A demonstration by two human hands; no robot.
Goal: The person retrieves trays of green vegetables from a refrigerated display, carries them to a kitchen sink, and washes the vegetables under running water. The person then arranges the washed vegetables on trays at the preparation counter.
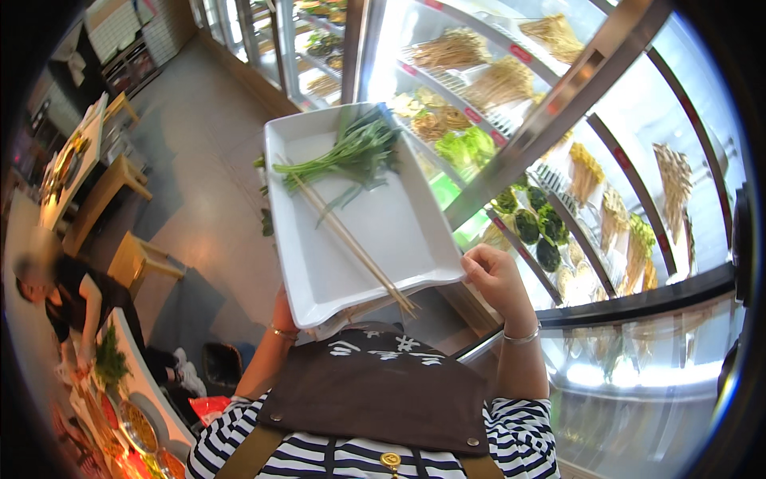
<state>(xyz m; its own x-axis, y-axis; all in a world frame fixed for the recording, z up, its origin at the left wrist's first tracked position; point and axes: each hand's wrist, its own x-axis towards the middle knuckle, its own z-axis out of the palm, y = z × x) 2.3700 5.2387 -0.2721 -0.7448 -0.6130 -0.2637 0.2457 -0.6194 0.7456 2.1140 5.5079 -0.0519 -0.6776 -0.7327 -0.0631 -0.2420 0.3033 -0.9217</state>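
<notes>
A white rectangular tray (383,239) is held in front of my chest. My right hand (497,278) grips its near right corner with the fingers curled in. At the near left side my left hand (285,308) holds the tray from below, its fingers mostly hidden. Inside, a small bunch of leafy green vegetables on skewers (353,146) lies at the far end. Its thin wooden sticks (353,239) run diagonally across the tray and jut over the near rim. Some dark green leaves (266,221) show past the left rim; what holds them is hidden.
A lit glass-door display fridge (508,167) with skewered food and leafy vegetables on shelves stands close on the right. At left are wooden stools (140,260) and a table (78,161). A seated person (84,299) handles food at a table bearing greens (111,356) and bowls (137,425).
</notes>
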